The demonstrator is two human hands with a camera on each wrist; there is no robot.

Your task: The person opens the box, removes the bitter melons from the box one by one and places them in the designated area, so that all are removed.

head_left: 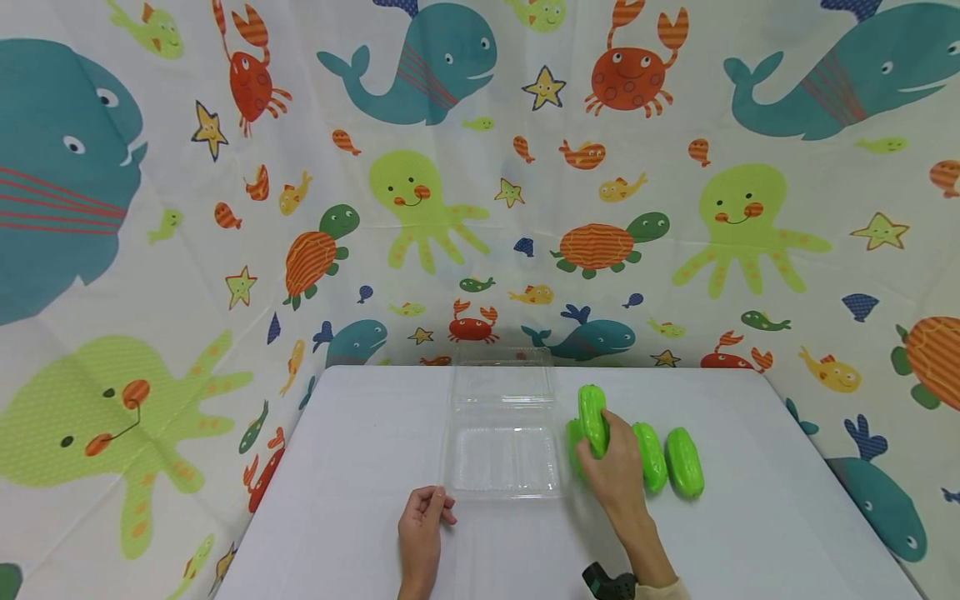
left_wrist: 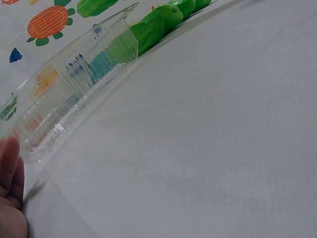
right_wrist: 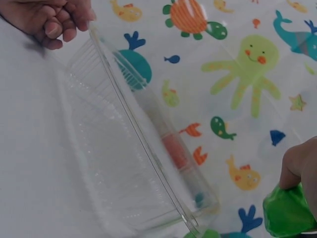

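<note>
My right hand (head_left: 615, 462) grips a bright green, shiny cucumber (head_left: 592, 417) with thumb and fingers, above another cucumber (head_left: 574, 437) that it partly hides. In the right wrist view, the held cucumber (right_wrist: 287, 213) appears at the lower right edge. An open clear plastic box (head_left: 506, 462) lies on the table, its hinged lid (head_left: 502, 383) folded back toward the wall. At the box's near left corner, my left hand (head_left: 427, 529) pinches the rim with its fingertips. The right wrist view shows these left fingers (right_wrist: 62, 27) right at that corner, the others curled.
Two more green cucumbers, a middle one (head_left: 650, 458) and an outer one (head_left: 685, 462), lie to the right of my right hand. The white table (head_left: 337, 517) ends at the back against a cloth (head_left: 525, 233) printed with sea animals.
</note>
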